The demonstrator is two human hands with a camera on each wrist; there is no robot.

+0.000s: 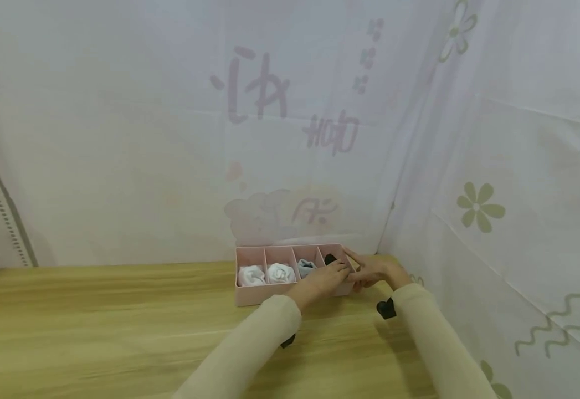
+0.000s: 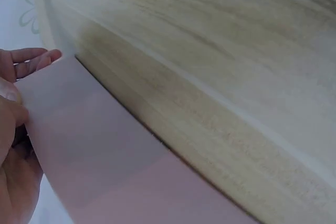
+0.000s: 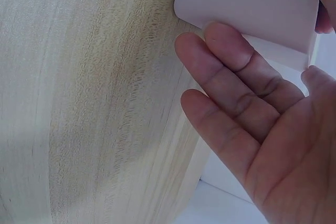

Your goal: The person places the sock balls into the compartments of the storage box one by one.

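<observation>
A pink box [image 1: 265, 296] with a row of open compartments stands on the wooden table. Two white cloth rolls [image 1: 251, 275] fill its left compartments, one in each. A grey folded cloth [image 1: 306, 267] lies in the compartment to their right, and a black cloth [image 1: 329, 259] in the rightmost one. My left hand [image 1: 322, 281] reaches over the front wall into that rightmost compartment, fingertips at the black cloth; their grip is hidden. At the box's right end is my right hand [image 1: 369, 271], its fingers [image 3: 231, 93] fairly straight and the thumb near the rim corner.
The wooden table [image 1: 120, 321] runs to the left and in front of the box. A pale printed curtain [image 1: 170, 166] hangs behind it, and another flowered sheet [image 1: 529, 221] closes in the right side.
</observation>
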